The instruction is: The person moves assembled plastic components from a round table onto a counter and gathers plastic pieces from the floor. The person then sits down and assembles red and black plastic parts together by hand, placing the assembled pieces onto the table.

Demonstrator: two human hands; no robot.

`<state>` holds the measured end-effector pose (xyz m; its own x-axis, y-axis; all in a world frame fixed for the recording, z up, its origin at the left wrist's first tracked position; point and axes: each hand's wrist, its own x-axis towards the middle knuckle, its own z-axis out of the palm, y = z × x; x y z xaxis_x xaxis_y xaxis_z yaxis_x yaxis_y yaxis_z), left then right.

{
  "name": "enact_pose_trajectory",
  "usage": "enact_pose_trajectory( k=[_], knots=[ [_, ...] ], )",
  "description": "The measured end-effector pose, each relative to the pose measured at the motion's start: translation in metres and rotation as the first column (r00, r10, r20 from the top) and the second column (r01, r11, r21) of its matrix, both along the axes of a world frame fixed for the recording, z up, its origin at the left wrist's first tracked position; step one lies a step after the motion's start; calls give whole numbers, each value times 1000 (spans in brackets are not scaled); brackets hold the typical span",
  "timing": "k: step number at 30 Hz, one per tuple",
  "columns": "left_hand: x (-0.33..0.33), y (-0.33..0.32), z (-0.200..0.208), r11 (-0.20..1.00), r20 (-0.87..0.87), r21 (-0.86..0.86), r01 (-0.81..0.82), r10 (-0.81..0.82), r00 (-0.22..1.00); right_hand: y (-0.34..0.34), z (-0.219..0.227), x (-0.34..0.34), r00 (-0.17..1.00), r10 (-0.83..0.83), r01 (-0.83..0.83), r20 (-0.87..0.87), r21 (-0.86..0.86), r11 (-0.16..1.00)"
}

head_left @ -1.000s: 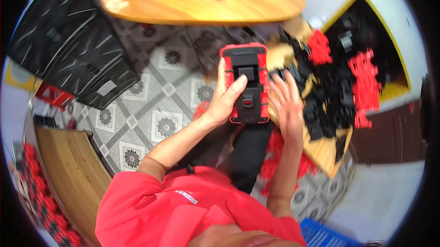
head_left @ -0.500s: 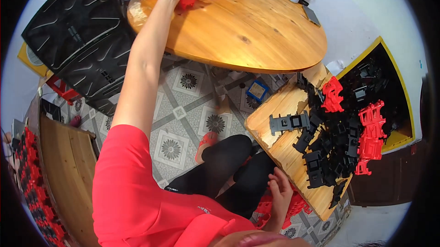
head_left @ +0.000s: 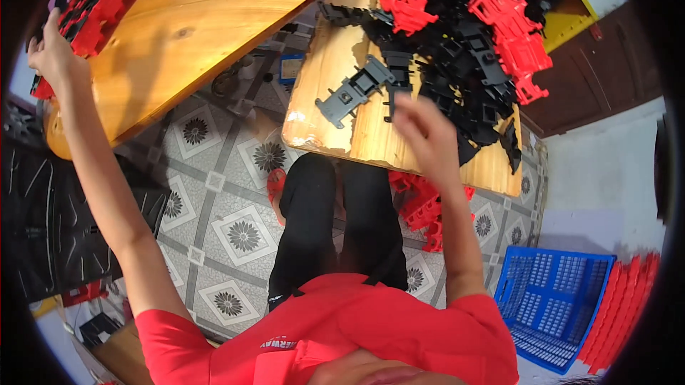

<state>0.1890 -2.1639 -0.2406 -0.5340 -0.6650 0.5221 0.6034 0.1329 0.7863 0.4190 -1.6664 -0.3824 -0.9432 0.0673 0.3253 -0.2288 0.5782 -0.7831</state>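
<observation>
My left hand (head_left: 58,57) is at the far left end of a row of red and black plastic parts (head_left: 107,14) on the round wooden table. Its fingers are apart, and nothing shows in its grasp. My right hand (head_left: 428,139) hovers over the near edge of the smaller wooden table, its fingers loosely bent and slightly blurred, with nothing visible in them. Just beyond its fingertips lie a dark grey plastic frame (head_left: 353,92) and a pile of black plastic parts (head_left: 453,89). Red plastic frames (head_left: 517,46) rest on the pile's right side, and another red frame (head_left: 405,5) lies farther back.
The round table (head_left: 214,21) fills the upper left. Below the small table (head_left: 328,128), more red frames (head_left: 421,206) are near my knees. A blue plastic crate (head_left: 553,299) stands at lower right beside stacked red parts (head_left: 621,310). Black ribbed panels (head_left: 64,221) are at left.
My view has swung to the right. My left hand has let go of the red and black part it was touching; my right hand has risen from beside my lap to over the small table.
</observation>
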Motion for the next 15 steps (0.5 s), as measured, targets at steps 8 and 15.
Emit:
enact_pose_trajectory(
  k=[8, 15],
  knots=[
    [120, 280, -130, 644, 302, -410, 646, -573, 762, 94, 1, -185, 854, -184, 497, -486, 661, 561],
    [108, 322, -161, 447, 388, 139, 884, -846, 367, 56, 7, -116, 787, 15, 405, -617, 534, 743]
  ],
)
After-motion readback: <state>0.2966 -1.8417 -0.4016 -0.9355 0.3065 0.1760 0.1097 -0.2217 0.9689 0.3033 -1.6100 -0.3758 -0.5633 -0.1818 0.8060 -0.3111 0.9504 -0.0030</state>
